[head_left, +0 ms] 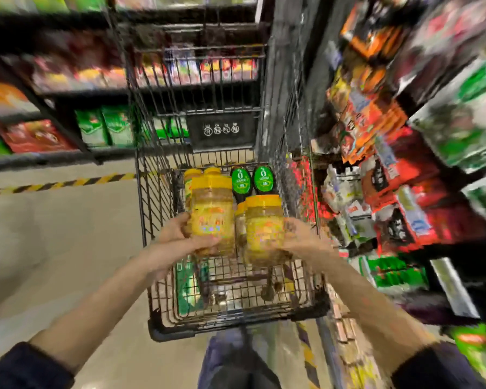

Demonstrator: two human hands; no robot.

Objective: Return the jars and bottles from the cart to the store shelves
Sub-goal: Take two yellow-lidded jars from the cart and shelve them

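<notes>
A black wire shopping cart (157, 276) stands in front of me. My left hand (180, 234) grips a yellow-lidded jar (212, 214) with a yellow label, held above the cart basket. My right hand (298, 240) grips a second yellow-lidded jar (264, 228) beside the first. Behind them in the cart stand more yellow-lidded jars (192, 178) and two dark bottles with green labels (240, 179). The view is blurred by motion.
Store shelves with red and orange packets (376, 141) run close along the cart's right side. More shelves with green and red packages (104, 127) stand at the left and back. A yellow-black floor stripe (62, 183) crosses the pale floor at the left.
</notes>
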